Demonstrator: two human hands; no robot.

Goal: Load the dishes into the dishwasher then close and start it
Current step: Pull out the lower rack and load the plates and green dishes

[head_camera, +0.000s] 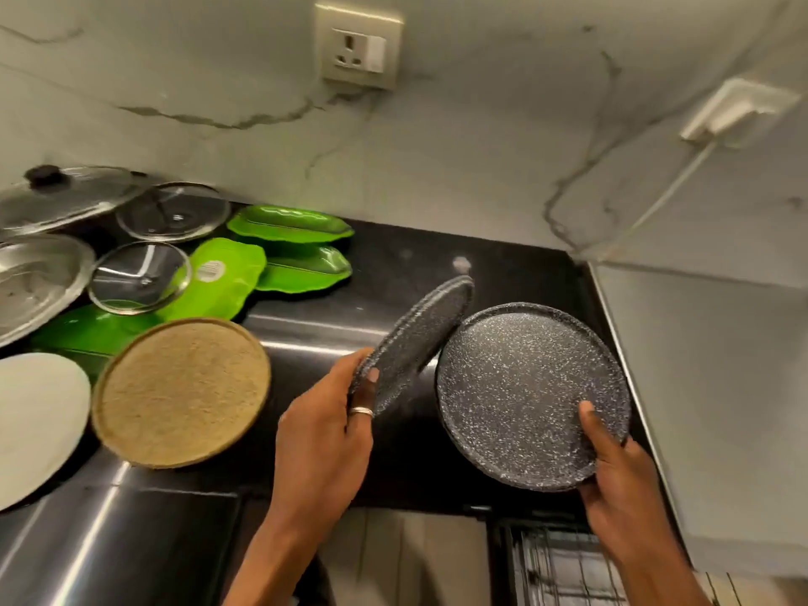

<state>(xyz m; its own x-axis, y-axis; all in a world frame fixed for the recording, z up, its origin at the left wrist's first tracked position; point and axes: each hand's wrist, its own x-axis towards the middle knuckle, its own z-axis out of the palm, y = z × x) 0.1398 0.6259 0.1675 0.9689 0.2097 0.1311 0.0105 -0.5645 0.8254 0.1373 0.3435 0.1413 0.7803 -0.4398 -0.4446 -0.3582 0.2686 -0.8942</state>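
Two dark speckled plates are over the black counter [393,264]. My left hand [325,426] grips the smaller speckled plate [415,338] by its near edge and holds it tilted up on edge. My right hand [612,478] holds the larger speckled plate [524,395] at its near right rim, thumb on top, the plate nearly flat. The two plates touch or nearly touch at their edges. A wire dishwasher rack [564,566] shows below the counter's front edge at the bottom right.
On the left of the counter lie a tan round plate [181,393], a white plate [37,422], several green leaf-shaped dishes [293,225], two glass lids [140,277], a steel plate [35,282] and a steel lid [65,194]. A marble wall rises behind and to the right.
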